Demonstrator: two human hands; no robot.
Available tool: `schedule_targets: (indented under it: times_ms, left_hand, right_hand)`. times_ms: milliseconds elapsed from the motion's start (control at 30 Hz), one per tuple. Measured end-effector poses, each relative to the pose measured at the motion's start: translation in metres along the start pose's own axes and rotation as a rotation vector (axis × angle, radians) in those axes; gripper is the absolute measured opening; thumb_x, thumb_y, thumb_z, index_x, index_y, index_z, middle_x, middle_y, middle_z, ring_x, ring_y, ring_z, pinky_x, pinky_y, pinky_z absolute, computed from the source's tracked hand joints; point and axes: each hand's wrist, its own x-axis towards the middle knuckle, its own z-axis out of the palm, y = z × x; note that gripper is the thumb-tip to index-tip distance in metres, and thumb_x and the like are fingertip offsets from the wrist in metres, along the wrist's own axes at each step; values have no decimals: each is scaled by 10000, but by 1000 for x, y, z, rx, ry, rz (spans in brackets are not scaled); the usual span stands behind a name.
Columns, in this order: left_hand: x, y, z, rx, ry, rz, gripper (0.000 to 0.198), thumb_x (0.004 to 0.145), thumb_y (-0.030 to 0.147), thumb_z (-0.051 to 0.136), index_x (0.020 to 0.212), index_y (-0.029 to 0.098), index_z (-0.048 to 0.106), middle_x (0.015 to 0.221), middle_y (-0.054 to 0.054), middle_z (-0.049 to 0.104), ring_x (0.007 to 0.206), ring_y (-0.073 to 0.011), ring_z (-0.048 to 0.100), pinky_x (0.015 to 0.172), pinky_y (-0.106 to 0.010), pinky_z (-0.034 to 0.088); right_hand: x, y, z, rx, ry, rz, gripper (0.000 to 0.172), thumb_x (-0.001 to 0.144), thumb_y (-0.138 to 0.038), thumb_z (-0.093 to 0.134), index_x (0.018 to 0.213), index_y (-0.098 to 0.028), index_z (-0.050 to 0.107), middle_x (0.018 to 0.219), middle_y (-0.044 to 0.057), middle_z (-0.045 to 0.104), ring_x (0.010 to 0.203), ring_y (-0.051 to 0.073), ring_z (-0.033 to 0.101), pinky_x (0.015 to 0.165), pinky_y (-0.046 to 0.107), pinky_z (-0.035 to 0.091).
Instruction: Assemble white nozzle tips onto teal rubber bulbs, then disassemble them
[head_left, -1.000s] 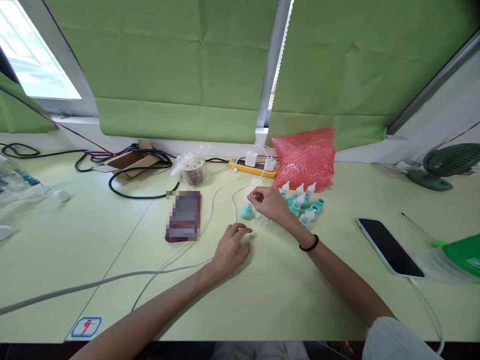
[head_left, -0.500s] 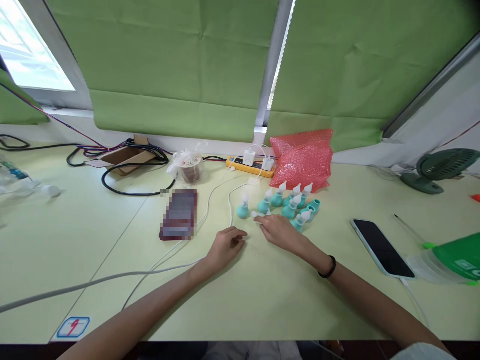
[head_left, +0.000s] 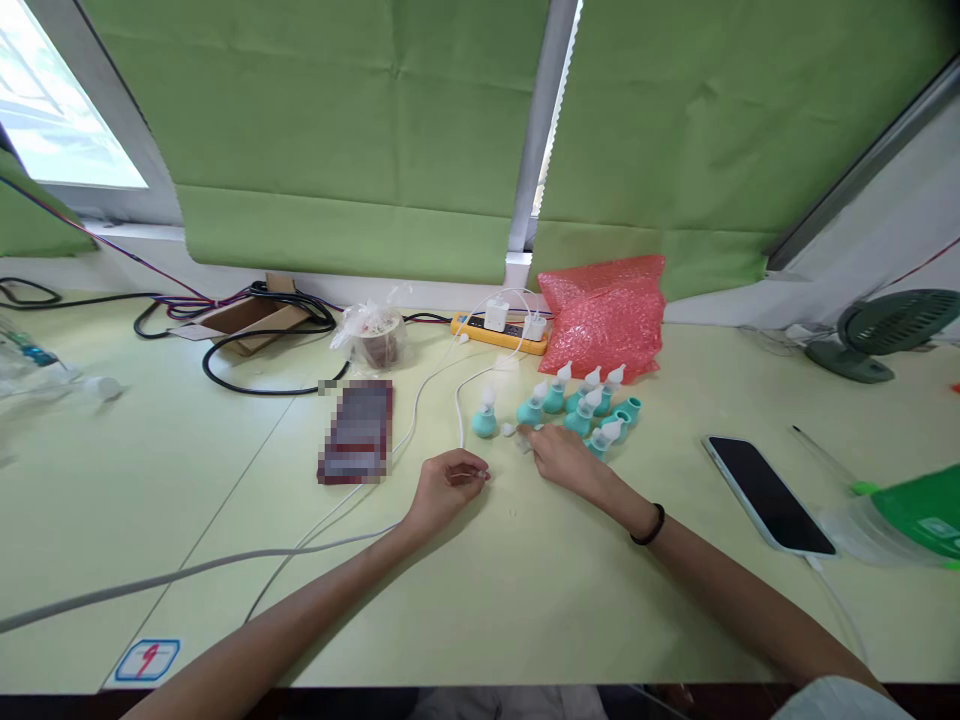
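Observation:
Thumb and fingers of my left hand (head_left: pixel 448 490) are pinched together just above the table, with a tiny clear glint at the tips that is too small to name. My right hand (head_left: pixel 564 458) reaches in from the right, its fingers closed on a small translucent piece (head_left: pixel 523 443) low over the table. A small white piece (head_left: pixel 508 430) lies just left of those fingertips. One teal squeeze bulb (head_left: pixel 484 424) with a whitish pointed tip stands apart on the left. Several more bulbs (head_left: pixel 579 418) are grouped behind my right hand; some at the right are without tips.
A yellow power strip (head_left: pixel 499 335) with white chargers and a pink bubble-wrap bag (head_left: pixel 602 318) lie at the back. White cables (head_left: pixel 417 400) run past a dark red phone (head_left: pixel 356 432). At right are another phone (head_left: pixel 769 495), a green-labelled bottle (head_left: pixel 911 515) and a fan (head_left: pixel 885 335).
My right hand has drawn slightly right and now has a translucent piece at its fingertips. My left hand has shifted slightly, and its thumb and fingers pinch with a glint at the tips.

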Motion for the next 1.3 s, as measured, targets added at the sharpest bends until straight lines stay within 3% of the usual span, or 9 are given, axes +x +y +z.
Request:
schedule_targets:
  times_ms: [167, 267, 333, 433, 533, 700, 1000, 1133, 1300]
  left_hand:
    - [-1, 2, 0, -18, 32, -20, 90, 624, 170, 611, 703, 126, 611, 732, -52, 619, 689, -155, 599, 662, -260, 504]
    - [-3, 5, 1, 0, 70, 19, 87, 639, 196, 622, 697, 131, 628, 731, -48, 630, 670, -146, 597, 660, -252, 506]
    - [-5, 6, 2, 12, 95, 54, 84, 651, 205, 621, 696, 137, 639, 732, -43, 640, 682, -145, 600, 673, -248, 508]
    - [-7, 8, 2, 19, 137, 89, 90, 666, 208, 617, 721, 146, 651, 749, -37, 655, 719, -147, 608, 711, -251, 510]
    - [-9, 9, 2, 9, 155, 111, 97, 674, 208, 615, 737, 146, 654, 763, -40, 662, 734, -155, 614, 714, -259, 518]
    - [-10, 9, 3, 30, 134, 107, 125, 671, 219, 621, 760, 145, 665, 776, -45, 674, 717, -168, 628, 705, -273, 529]
    - [-7, 8, 2, 191, 137, 108, 149, 673, 239, 617, 794, 175, 675, 812, -37, 678, 749, -180, 629, 698, -275, 519]
    - [-5, 7, 1, 259, 99, 153, 140, 714, 226, 576, 814, 179, 662, 785, -44, 661, 703, -161, 612, 635, -260, 507]
    - [-4, 6, 1, 299, 75, 225, 138, 747, 204, 534, 811, 178, 653, 858, -60, 645, 791, -161, 593, 685, -265, 495]
  right_hand:
    - [-2, -4, -4, 70, 20, -18, 159, 754, -179, 429, 812, -144, 573, 692, 69, 580, 672, 183, 548, 548, 239, 328]
    - [-10, -14, -5, 312, 142, -90, 221, 751, -344, 478, 657, -159, 555, 574, 10, 517, 569, 127, 498, 537, 226, 336]
    - [-15, -22, -1, 534, 244, -143, 259, 757, -353, 471, 598, -155, 524, 604, 4, 503, 529, 95, 464, 524, 214, 351]
    - [-18, -33, 14, 799, 321, -147, 176, 760, -289, 468, 689, -145, 539, 692, 18, 527, 522, 76, 461, 504, 194, 377]
    - [-16, -39, 29, 923, 390, -77, 170, 739, -268, 501, 807, -130, 575, 625, 7, 538, 500, 82, 445, 490, 196, 383]
    - [-13, -42, 39, 973, 457, -50, 252, 740, -298, 512, 876, -120, 627, 602, 16, 571, 475, 80, 422, 463, 195, 364]
    - [-16, -44, 34, 970, 371, -121, 290, 732, -319, 522, 909, -120, 637, 545, -6, 536, 456, 70, 393, 460, 190, 332]
    - [-16, -42, 33, 982, 350, -138, 269, 753, -328, 497, 841, -120, 643, 537, -15, 509, 460, 65, 378, 459, 185, 316]
    - [-16, -42, 34, 979, 346, -139, 279, 763, -361, 485, 762, -124, 633, 509, -29, 471, 457, 62, 369, 458, 180, 307]
